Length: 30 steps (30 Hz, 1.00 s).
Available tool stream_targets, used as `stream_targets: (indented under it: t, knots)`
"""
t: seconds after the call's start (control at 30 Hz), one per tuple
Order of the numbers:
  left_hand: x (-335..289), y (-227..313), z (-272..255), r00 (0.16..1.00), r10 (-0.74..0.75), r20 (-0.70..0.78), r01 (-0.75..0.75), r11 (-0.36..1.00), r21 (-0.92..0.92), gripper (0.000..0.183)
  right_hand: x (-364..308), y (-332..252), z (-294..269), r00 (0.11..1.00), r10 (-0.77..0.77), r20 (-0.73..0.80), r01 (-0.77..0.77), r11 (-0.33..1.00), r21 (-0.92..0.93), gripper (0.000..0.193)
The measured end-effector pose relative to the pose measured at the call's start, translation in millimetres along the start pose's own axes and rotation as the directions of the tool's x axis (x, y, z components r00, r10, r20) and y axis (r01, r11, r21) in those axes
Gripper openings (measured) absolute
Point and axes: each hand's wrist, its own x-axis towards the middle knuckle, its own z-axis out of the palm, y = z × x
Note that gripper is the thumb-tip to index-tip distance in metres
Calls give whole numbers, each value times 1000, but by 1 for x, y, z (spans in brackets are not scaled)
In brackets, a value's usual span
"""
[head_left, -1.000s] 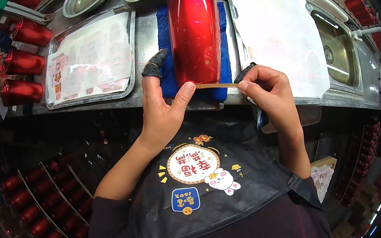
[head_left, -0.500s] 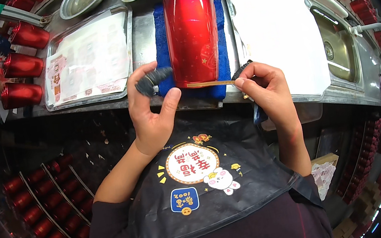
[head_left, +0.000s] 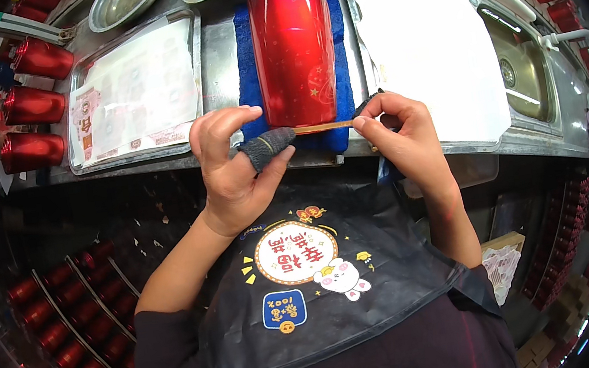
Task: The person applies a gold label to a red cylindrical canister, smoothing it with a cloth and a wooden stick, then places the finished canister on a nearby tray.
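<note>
subject of inspection: a red bottle [head_left: 294, 50], lying on a blue towel [head_left: 249, 78] at the middle of the metal worktop [head_left: 218, 52], its neck pointing away from the person and its near end toward the apron [head_left: 234, 344]. the shiny surface bears small gold stars near the lower right.

a narrow gold-brown strip [head_left: 324, 127] runs crosswise just at the bottle's near end; contact between the two cannot be confirmed.

right hand [head_left: 407, 132]: fingers drawn narrow, thumb and forefinger pinching the right end of the strip.

left hand [head_left: 230, 174]: one finger wears a dark sleeve [head_left: 264, 148], its tip at the strip's left end; the thumb lies close beneath, and a bare finger is bent above, beside the towel. whether this hand grips the strip cannot be told.

surroundings: left of the towel, a metal tray [head_left: 198, 62] with printed sheets [head_left: 140, 85]; beyond it, three red bottles [head_left: 35, 105] on their sides. right of the towel, white sheets [head_left: 430, 54], then a sink [head_left: 524, 90] with a white tap [head_left: 573, 37]. a metal bowl [head_left: 126, 5] sits behind the tray.
</note>
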Motion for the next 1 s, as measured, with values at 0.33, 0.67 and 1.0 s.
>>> stream_targets:
  t: [0.33, 0.67, 1.0]
  knots:
    - [42, 14, 23, 931, 342, 128, -361, 914, 187, 8, 5, 8, 5, 996, -78, -33, 74, 992, -97, 15]
    - [5, -7, 29, 978, -30, -205, -15, 976, -218, 35, -1, -6, 3, 996, -87, 17, 87, 995, -49, 15]
    - [41, -8, 25, 902, 428, -52, -427, 904, 33, 19, 1, -7, -2, 1000, -18, 12, 19, 998, -58, 14]
